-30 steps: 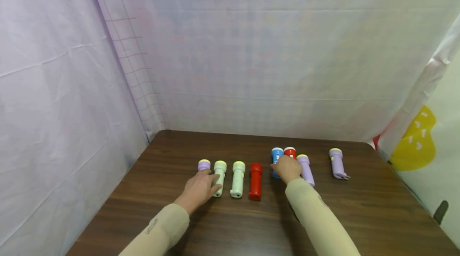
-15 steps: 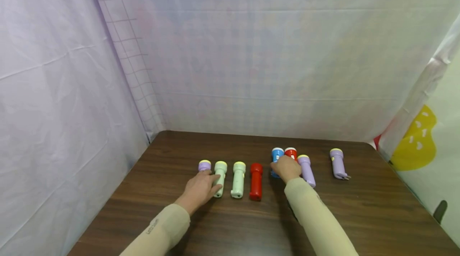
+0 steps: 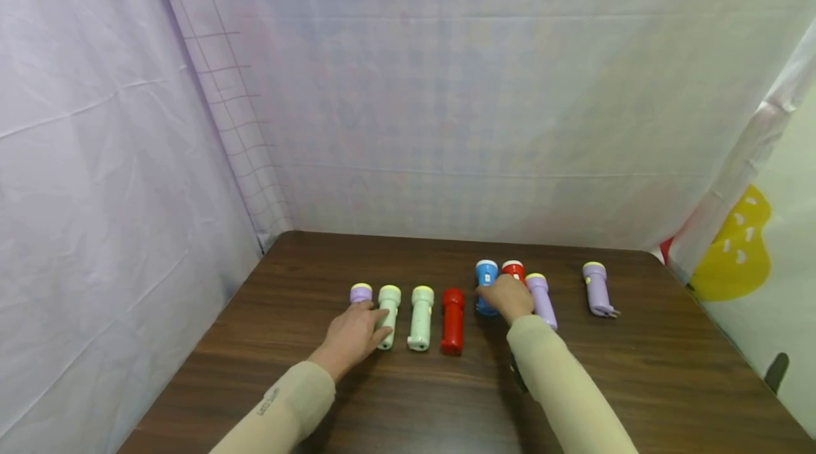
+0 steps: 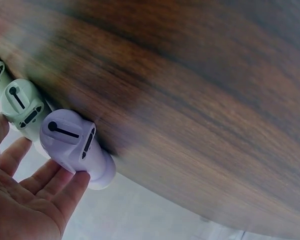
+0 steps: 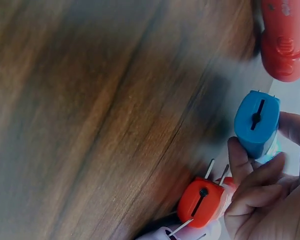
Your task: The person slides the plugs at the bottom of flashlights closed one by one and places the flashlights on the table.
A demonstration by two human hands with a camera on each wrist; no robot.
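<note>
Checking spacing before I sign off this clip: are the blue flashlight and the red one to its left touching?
Apart. The head view shows dark tabletop between the blue flashlight and the red flashlight to its left.

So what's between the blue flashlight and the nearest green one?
A red flashlight lies between the blue flashlight and that green one, touching neither, in the head view.

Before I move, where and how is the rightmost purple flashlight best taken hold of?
The rightmost purple flashlight is probably best gripped around the middle of its handle, from above: it lies apart, long sides free, while prongs stick out at its near end.
</note>
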